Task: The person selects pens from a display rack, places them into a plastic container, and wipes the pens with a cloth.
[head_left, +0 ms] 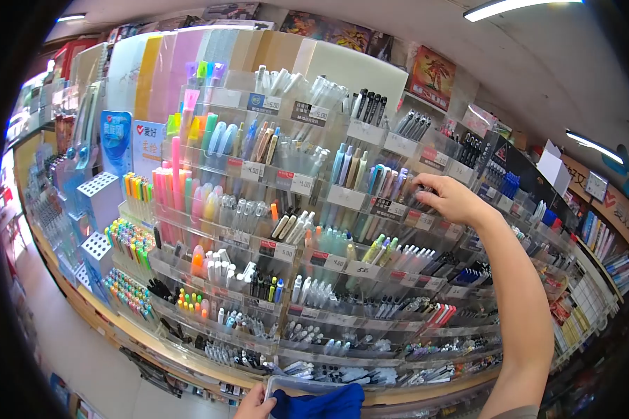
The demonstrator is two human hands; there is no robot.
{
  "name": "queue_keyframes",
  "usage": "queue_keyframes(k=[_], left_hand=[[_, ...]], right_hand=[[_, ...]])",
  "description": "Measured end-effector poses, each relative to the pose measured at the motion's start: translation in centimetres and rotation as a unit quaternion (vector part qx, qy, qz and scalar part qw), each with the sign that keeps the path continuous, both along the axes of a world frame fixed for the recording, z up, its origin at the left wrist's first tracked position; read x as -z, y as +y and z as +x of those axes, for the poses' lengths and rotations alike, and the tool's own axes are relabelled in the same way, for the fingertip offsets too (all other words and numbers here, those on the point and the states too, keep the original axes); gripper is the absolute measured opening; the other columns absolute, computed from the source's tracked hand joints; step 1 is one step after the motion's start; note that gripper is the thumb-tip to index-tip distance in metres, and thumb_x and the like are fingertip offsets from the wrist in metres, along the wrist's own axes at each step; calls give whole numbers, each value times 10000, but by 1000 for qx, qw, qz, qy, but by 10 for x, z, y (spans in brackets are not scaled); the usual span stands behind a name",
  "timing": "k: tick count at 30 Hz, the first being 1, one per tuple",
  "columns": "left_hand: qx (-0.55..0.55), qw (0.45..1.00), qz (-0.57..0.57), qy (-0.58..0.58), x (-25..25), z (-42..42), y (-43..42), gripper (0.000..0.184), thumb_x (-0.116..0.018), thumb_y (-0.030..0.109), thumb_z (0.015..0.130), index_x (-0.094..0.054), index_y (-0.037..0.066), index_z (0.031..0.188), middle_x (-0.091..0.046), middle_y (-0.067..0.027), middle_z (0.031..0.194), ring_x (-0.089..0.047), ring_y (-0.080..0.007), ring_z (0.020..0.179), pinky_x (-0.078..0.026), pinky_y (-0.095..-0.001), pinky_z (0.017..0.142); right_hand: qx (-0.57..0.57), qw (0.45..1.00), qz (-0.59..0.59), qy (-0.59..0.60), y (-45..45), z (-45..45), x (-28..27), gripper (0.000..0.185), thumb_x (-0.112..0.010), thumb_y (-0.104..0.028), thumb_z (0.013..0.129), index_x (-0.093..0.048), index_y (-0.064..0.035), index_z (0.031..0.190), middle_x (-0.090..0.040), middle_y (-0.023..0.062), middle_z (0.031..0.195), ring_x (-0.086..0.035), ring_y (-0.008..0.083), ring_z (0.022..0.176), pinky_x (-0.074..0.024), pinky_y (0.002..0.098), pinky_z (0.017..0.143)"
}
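Observation:
My right hand (442, 198) reaches up to a compartment in the upper part of the pen rack, its fingers curled and closed around the top of a dark pen (419, 189); the fingers partly hide it. Just left of that hand stand slim pens (388, 180) in several colours, behind a price tag (388, 207). Low at the bottom edge, my left hand (254, 403) grips the rim of a clear plastic box (307, 383). A dark blue cloth (321, 403) lies in this box.
The tiered clear acrylic rack (342, 262) fills the middle with pens and markers. On the left are white holders with round holes (99, 185) and marker sets (129, 241). A wooden ledge (223, 377) runs below. Books (597, 234) stand at the far right.

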State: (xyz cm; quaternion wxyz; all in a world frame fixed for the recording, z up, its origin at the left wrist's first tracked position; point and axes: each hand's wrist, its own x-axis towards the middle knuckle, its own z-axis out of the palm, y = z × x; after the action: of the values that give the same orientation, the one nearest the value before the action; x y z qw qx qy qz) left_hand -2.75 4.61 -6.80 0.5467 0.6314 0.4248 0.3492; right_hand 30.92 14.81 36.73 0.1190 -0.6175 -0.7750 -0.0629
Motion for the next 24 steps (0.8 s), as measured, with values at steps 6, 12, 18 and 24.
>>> queue_keyframes(k=[6,12,18,24], left_hand=[[-23,998,-5,-62,-2,47,-30,279,-524,110,813,-445,-14,1051,-555,-111,939,-519,-168,849,-428,-302,746],[-60,988,16,-141,-4,93,-65,226,-523,109,816,-466,10,1011,-542,-76,870,-504,-141,788,-432,-282,673],[-62,996,-25,-64,10,103,-67,141,-571,95,808,-448,33,834,-476,9,712,-434,-62,640,-369,-209,544],[-42,983,-122,-127,-14,112,-49,138,-583,108,813,-456,59,833,-452,38,653,-399,-39,544,-322,-194,462]], right_hand=[[-46,998,28,-38,2,12,-1,255,-510,-222,841,-517,-54,1032,-574,156,997,-530,311,951,-409,357,820],[-74,996,9,-47,5,22,0,291,-471,-251,864,-484,-75,1095,-558,165,1053,-509,338,999,-403,382,830],[-87,994,39,-57,18,36,11,331,-441,-291,882,-457,-83,1138,-546,165,1092,-493,342,1033,-397,397,843],[-125,990,31,-63,17,34,5,228,-487,-204,867,-488,-45,1030,-561,170,946,-522,311,905,-404,344,791]])
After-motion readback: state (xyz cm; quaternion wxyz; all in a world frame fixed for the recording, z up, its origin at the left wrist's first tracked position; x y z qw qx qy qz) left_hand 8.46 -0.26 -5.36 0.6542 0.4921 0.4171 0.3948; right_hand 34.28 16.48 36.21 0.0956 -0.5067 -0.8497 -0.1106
